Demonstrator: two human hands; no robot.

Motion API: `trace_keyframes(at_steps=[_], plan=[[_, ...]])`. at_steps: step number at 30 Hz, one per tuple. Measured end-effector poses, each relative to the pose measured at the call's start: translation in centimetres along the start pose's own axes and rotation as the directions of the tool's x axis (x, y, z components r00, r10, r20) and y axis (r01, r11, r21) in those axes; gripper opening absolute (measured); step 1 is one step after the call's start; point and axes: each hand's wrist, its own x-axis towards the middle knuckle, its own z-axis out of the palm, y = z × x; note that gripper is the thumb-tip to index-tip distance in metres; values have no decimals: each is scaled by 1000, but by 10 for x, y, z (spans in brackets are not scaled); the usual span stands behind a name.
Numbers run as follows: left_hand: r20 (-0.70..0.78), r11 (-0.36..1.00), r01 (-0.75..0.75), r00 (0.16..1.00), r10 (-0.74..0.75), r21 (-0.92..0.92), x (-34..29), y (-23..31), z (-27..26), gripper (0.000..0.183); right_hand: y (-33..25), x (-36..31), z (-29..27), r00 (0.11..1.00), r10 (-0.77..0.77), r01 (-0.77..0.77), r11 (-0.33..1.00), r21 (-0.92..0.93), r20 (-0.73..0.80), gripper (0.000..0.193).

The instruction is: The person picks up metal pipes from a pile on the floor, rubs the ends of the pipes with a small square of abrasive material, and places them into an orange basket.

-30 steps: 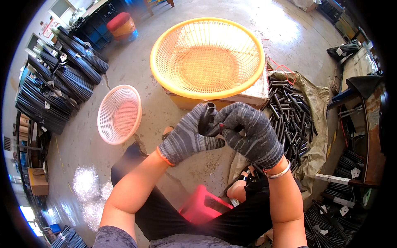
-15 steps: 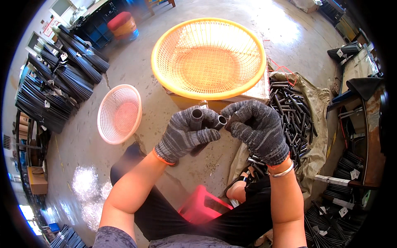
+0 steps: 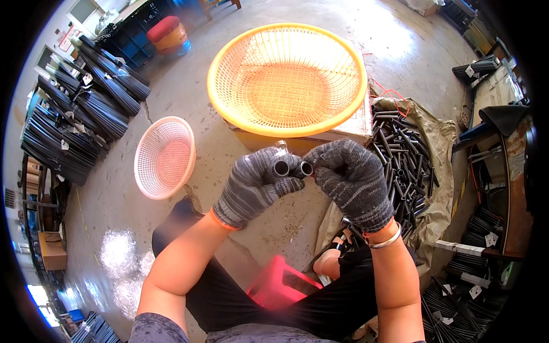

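Observation:
My left hand (image 3: 251,186), in a grey striped knit glove with an orange cuff, is closed around a short black tube (image 3: 281,168) whose open end faces me. A second tube (image 3: 306,168), with a bright rim, sits between my two hands, its open end also facing me. Above the left fingers a small shiny metal piece (image 3: 281,146) sticks out. My right hand (image 3: 354,186), gloved alike, has its fingers pinched together right beside the second tube's rim. What lies inside that pinch is hidden by the fingers.
A big yellow plastic basket (image 3: 214,86) stands on a box ahead. A smaller pink basket (image 3: 193,143) is at left. Cut black tubes (image 3: 400,148) lie heaped on a tan sheet (image 3: 443,137) at right. A red stool (image 3: 274,286) is below me. Long tube bundles (image 3: 103,86) stand far left.
The first tube has tipped so that its open end faces me more squarely. My right hand has shifted slightly left, closer to the second tube.

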Motion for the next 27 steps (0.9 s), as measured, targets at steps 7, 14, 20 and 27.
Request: trace_keyframes(at_steps=[7,14,20,27], plan=[[9,996,79,997,-80,40,-5,-1,0,31,8,1,4,1000,-25,25,999,28,-8,13],[42,936,321,947,-318,-144,-6,-1,7,38,3,3,13,994,-67,55,991,-124,-91,13],[285,785,491,868,-405,-378,-2,4,-2,40,0,6,6,992,-76,60,986,-156,-98,12],[442,727,599,781,-441,-334,5,12,-6,38,0,10,-5,975,-110,60,967,-248,-191,10]])
